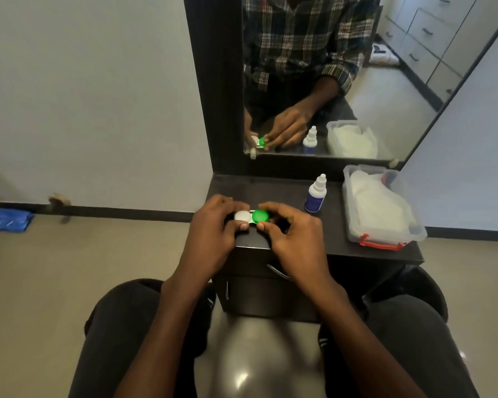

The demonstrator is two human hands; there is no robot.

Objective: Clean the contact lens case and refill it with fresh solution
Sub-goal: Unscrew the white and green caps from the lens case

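Observation:
The contact lens case (251, 216) lies on the front left of the dark table (339, 242), with a white cap on its left well and a green cap on its right well. My left hand (210, 234) grips the white-cap side, thumb and fingers around it. Fingers and thumb of my right hand (293, 237) pinch the green cap. Both caps sit on the case. The solution bottle (316, 194), white with a blue label and a capped nozzle, stands upright to the right of my hands.
A clear plastic box (414, 225) with a red latch holds white tissues at the table's right. A mirror (357, 67) stands behind the table. A blue cloth (10, 220) lies on the floor at far left. My knees are below the table.

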